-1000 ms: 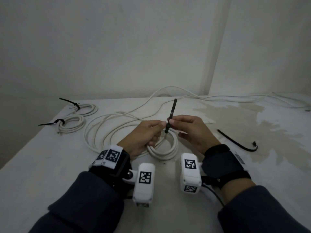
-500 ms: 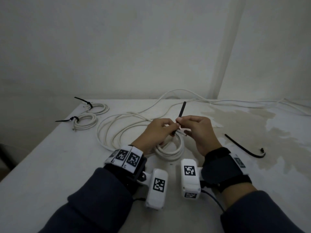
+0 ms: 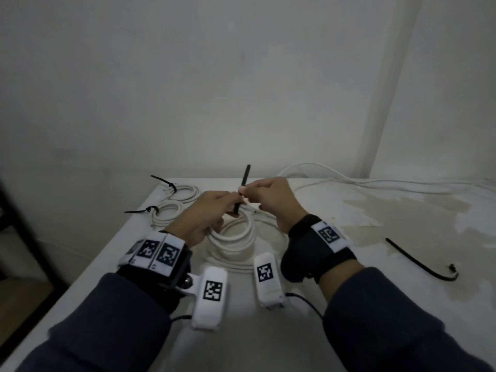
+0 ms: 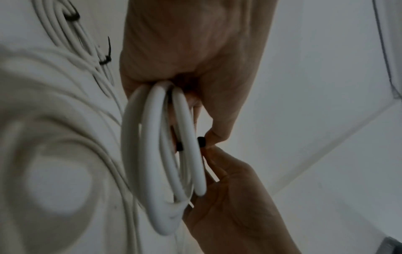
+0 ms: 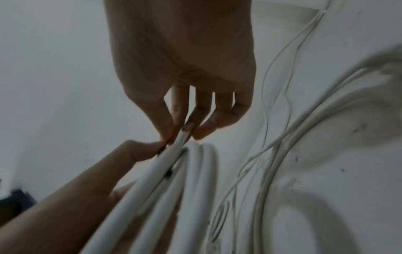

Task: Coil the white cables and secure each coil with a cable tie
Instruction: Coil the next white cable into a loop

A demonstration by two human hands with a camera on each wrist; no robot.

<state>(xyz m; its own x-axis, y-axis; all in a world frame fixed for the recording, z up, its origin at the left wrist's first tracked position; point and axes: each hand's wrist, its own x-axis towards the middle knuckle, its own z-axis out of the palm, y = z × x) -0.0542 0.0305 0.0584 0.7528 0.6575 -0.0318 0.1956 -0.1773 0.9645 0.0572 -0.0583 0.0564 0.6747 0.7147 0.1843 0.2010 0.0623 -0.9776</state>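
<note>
White cable coil (image 3: 233, 234) sits near the middle of the table (image 3: 268, 339), its far edge lifted where my two hands meet over it. My left hand (image 3: 206, 213) has its fingers curled around the coil's gathered loops, thumb and forefinger pressed against the black cable tie (image 3: 243, 183) that wraps them. My right hand (image 3: 271, 200) pinches the tie's free tail between thumb and fingertips, the tail sticking up toward 12 o'clock. In the left wrist view, the coil (image 4: 165, 154) hangs from the curled fingers, with a bit of the black tie (image 4: 201, 141) showing across its loops.

At 10 o'clock from the grip lie two finished coils, the nearer tied coil (image 3: 167, 212) and the farther tied coil (image 3: 185, 193), each cinched with a black tie. Loose white cable (image 3: 349, 181) trails along the table's back edge from 1 to 3 o'clock. A spare cable tie (image 3: 418, 260) lies well apart at 4 o'clock, beside a large stain (image 3: 402, 210) on the tabletop.
</note>
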